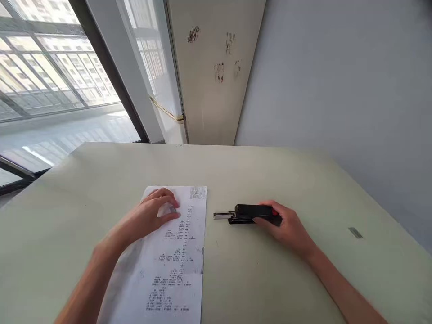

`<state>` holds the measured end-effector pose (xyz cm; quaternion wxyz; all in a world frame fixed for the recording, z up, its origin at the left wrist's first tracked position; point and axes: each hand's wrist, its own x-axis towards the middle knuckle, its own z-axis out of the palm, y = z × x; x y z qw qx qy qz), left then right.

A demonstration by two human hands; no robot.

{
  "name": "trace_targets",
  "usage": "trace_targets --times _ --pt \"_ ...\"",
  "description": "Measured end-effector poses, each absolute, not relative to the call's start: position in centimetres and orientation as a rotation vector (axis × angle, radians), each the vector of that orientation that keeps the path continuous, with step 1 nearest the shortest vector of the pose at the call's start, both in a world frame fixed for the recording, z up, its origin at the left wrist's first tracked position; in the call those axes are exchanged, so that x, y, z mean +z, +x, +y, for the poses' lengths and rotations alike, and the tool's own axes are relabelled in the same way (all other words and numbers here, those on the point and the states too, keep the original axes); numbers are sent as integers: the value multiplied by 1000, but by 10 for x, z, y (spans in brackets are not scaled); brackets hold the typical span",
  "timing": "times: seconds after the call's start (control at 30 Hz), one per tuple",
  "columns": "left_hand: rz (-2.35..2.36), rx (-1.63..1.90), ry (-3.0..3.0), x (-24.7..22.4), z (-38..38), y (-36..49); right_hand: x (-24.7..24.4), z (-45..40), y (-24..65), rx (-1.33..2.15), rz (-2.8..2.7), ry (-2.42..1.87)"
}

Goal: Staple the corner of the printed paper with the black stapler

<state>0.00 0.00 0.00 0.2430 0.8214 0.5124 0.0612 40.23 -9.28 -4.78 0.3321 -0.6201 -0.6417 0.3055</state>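
The left hand arches over a printed sheet, its pinch on a grey piece unclear; the right hand clasps a black stapler, between sheet and staple strip on the bench.

Plastic-looking stapler with shiny metal rail, matt paper sheet, smooth satiny tabletop

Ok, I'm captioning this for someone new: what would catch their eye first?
Probably the black stapler, its metal rail sticking out leftward, held in the right hand just right of centre. Next, the printed paper beneath the left hand. Beyond the table, dark smudges mark the beige panel.
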Motion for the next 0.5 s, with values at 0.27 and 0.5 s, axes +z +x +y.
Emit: trace_targets --times 0.27,0.5 --pt "1419 215 2279 -3 6 -4 -43 -93 400 751 -1707 -1616" --pt "1463 294 2314 -3 4 7 -41 -95 401 750 -1702 -1623"
